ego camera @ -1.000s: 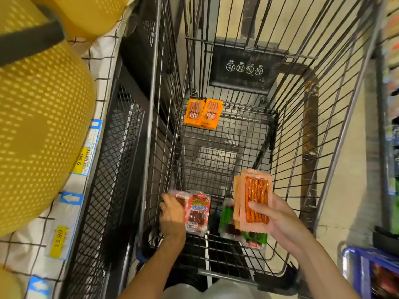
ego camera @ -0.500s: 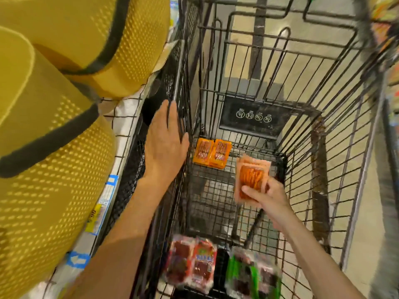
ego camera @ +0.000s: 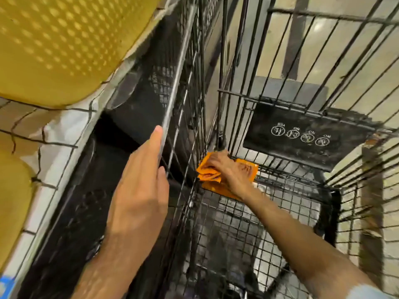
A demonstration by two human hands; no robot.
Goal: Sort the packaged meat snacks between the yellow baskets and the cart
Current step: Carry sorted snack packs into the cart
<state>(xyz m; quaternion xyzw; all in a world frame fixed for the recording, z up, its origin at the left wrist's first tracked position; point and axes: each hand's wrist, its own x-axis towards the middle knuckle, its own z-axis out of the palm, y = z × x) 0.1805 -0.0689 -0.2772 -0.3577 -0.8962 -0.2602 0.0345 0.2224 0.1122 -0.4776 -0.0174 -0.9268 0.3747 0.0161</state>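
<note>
Balance first: my left hand (ego camera: 140,190), fingers straight, leans on the cart rim (ego camera: 178,67) centre-left while my right hand (ego camera: 228,169), grip unclear, lays orange packs (ego camera: 208,176) together mid-frame.

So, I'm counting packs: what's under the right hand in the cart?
Orange snack packs lie under the right hand on the cart floor. The hand covers most of them, so their number cannot be told.

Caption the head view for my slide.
Right hand on orange snack packs in the far corner of the cart; left hand flat against its rim, yellow baskets alongside.
</note>
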